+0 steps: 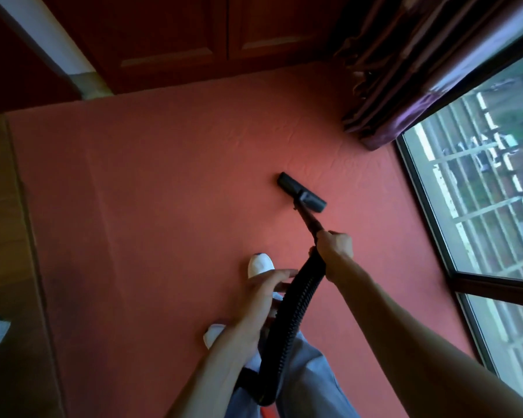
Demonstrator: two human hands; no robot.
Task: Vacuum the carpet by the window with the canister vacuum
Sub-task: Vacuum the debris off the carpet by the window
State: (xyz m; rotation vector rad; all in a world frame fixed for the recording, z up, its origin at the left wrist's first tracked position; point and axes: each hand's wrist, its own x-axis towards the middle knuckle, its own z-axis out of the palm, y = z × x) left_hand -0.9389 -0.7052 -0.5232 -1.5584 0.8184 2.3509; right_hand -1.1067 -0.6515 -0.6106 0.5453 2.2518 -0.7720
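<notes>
A red carpet point(163, 191) covers the floor beside the window point(480, 191). The black floor head point(301, 196) of the vacuum lies flat on the carpet ahead of me, its wand point(311, 221) slanting back to my right hand point(334, 248), which grips the wand's handle end. From there the black ribbed hose point(290, 321) curves down past my legs. My left hand point(263, 297) rests against the hose's left side with the fingers loosely curled around it. The canister itself is out of sight.
Dark curtains point(405, 70) hang at the window's far corner. Wooden cabinet doors point(193, 40) line the far wall. A wooden furniture edge point(6, 236) runs down the left side. My white-shod feet point(260, 263) stand on the carpet near the hose.
</notes>
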